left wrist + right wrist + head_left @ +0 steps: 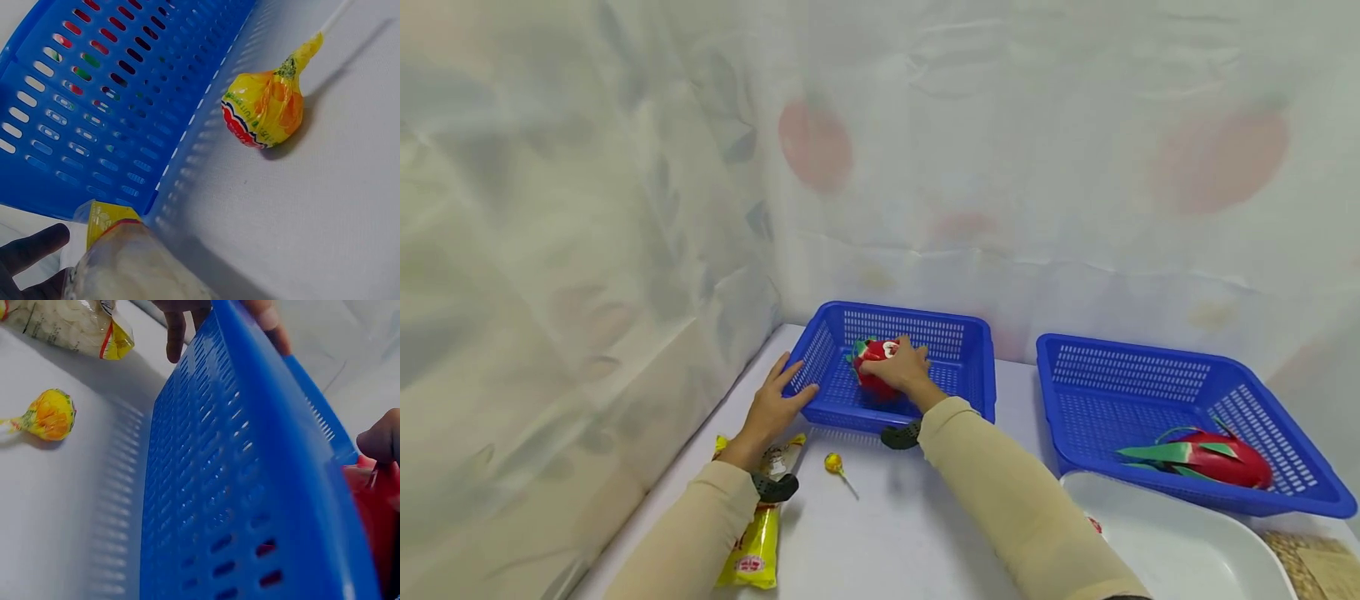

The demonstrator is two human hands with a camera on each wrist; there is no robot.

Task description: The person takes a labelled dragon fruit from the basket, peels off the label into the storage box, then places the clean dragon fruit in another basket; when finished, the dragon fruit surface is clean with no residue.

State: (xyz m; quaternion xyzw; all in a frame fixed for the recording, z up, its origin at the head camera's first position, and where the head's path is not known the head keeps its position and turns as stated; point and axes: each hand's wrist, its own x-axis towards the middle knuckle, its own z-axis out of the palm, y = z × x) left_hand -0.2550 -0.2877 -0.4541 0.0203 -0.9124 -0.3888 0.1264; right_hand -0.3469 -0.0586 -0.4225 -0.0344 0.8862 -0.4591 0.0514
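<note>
In the head view, a red dragon fruit with green leaf tips and a white sticker is inside the left blue basket. My right hand reaches over the front rim and grips the fruit from above, thumb on its left side. My left hand holds the basket's front left corner, fingers spread along the rim. A yellow-wrapped lollipop lies on the table in front of the basket. Under my left wrist is a yellow bag with a clear window; pale pieces show through it.
Another blue basket stands at the right with a second dragon fruit in it. Before it is a white tray holding a small red item, partly hidden by my right sleeve. A woven brown item lies at the far right. Curtains hang behind and left.
</note>
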